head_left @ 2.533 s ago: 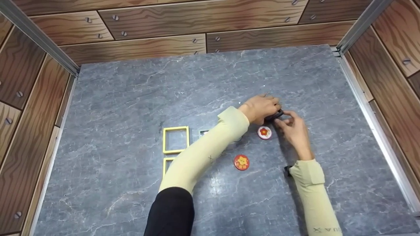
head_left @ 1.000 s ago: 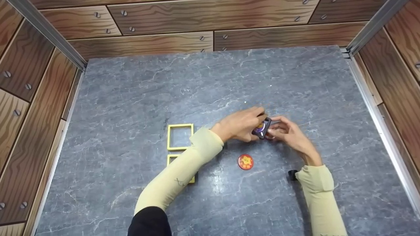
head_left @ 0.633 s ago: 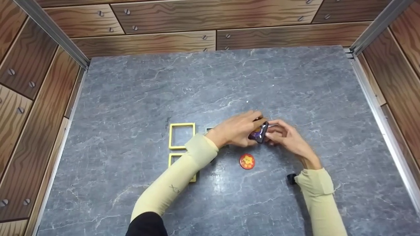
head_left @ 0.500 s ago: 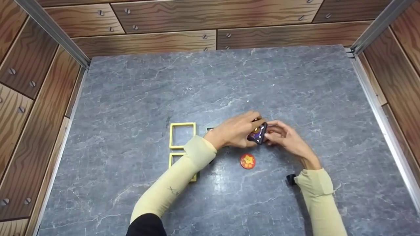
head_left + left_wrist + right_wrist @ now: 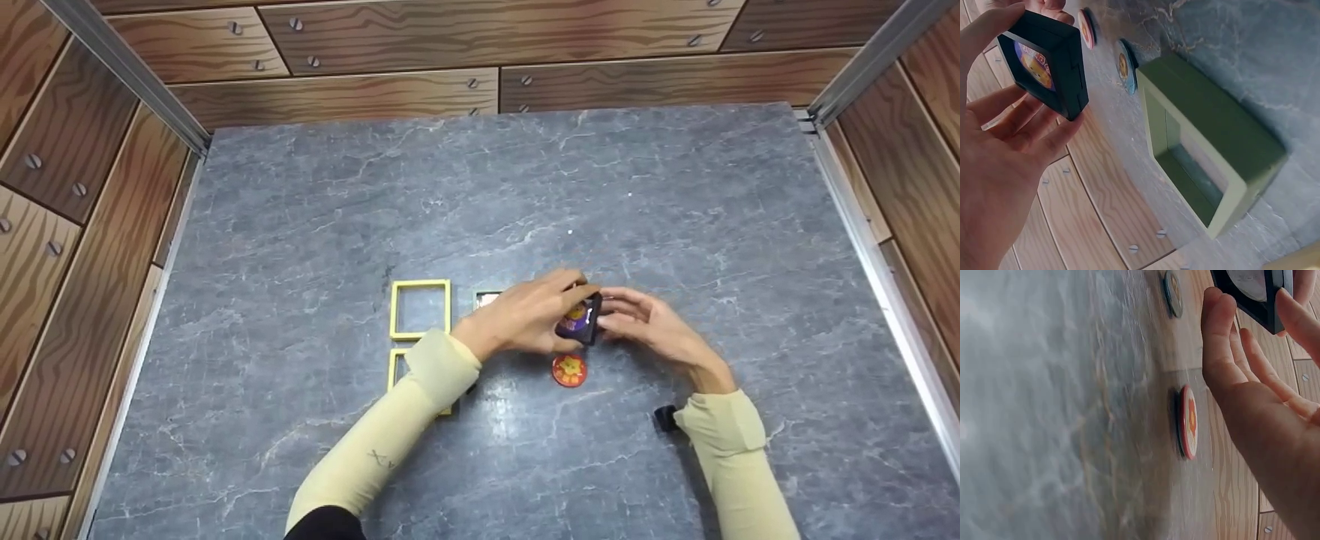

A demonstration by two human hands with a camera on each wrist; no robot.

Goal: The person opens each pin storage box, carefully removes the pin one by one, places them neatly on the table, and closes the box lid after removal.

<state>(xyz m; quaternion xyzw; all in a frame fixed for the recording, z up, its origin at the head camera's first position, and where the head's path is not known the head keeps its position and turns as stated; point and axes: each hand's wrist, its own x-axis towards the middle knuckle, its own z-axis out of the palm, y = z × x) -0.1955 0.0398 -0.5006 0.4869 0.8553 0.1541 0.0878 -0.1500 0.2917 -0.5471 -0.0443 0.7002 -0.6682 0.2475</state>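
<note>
Both hands hold a black square display frame (image 5: 589,334) above the table. A purple round badge (image 5: 576,318) with a yellow-orange figure shows inside its window. My left hand (image 5: 529,311) grips the frame from the left, thumb on one edge and fingers on the opposite one. On the other side, my right hand (image 5: 649,326) pinches the frame's edge between thumb and fingers, as the right wrist view shows. A red badge (image 5: 570,370) with a yellow star lies just below the hands. The flower badge (image 5: 1189,422) lies on the table under the right hand.
Two yellow square frames (image 5: 394,311) lie to the left, the nearer one partly behind the left sleeve. A green frame (image 5: 1213,118) stands beneath the left forearm. Near it lies a blue-edged badge (image 5: 1124,66). Wood-patterned walls (image 5: 390,37) border the grey marbled tabletop (image 5: 337,195).
The black frame and both hands have come left and nearer the person. The frame has turned so its purple badge shows from above. The flower badge is now hidden in the head view.
</note>
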